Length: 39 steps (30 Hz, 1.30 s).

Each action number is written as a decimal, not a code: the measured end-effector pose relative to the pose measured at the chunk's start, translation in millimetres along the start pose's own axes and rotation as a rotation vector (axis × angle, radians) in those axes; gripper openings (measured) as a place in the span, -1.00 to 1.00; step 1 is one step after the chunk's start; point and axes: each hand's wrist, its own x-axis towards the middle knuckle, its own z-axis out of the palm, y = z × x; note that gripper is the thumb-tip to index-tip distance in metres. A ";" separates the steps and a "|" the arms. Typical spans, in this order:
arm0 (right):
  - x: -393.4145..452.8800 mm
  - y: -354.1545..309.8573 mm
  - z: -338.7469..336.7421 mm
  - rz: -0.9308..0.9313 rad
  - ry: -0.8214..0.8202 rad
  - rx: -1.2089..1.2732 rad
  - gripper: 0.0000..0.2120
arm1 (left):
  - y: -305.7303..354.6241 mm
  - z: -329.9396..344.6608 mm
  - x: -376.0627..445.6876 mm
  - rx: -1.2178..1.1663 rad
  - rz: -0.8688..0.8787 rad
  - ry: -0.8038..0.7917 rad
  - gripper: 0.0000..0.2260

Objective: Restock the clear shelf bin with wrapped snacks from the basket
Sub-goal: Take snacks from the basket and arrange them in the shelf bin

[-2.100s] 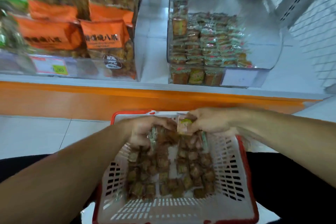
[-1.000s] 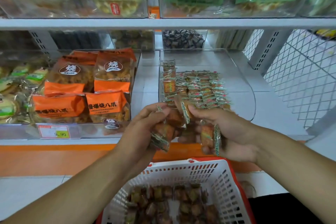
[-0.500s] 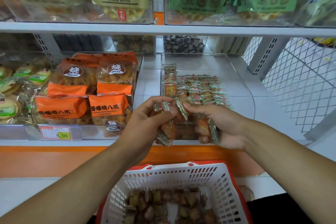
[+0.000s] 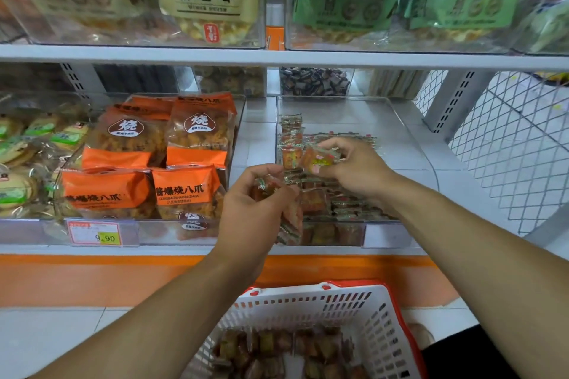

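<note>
Mid-frame, my right hand (image 4: 354,168) pinches one snack (image 4: 317,160), left hand (image 4: 261,203) clutches several; light, crinkly, slippery wrappers, so I'd grip the middles.

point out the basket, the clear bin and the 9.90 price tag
basket (image 4: 308,301), head view, white far wall
clear bin (image 4: 409,138), head view, right wall
9.90 price tag (image 4: 95,234), head view, middle of the label
</note>
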 end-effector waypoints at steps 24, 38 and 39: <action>35.8 -0.5 11.0 0.749 -0.035 1.063 -0.58 | -11.6 11.7 -20.8 -0.126 -0.373 -0.140 -0.82; 24.2 10.0 34.4 -0.081 -0.072 0.183 -0.58 | -10.2 17.0 -20.3 -0.116 -0.401 -0.156 -0.77; 24.9 14.8 37.4 -0.106 -0.001 0.096 -0.60 | -10.2 16.7 -20.3 -0.110 -0.402 -0.157 -0.78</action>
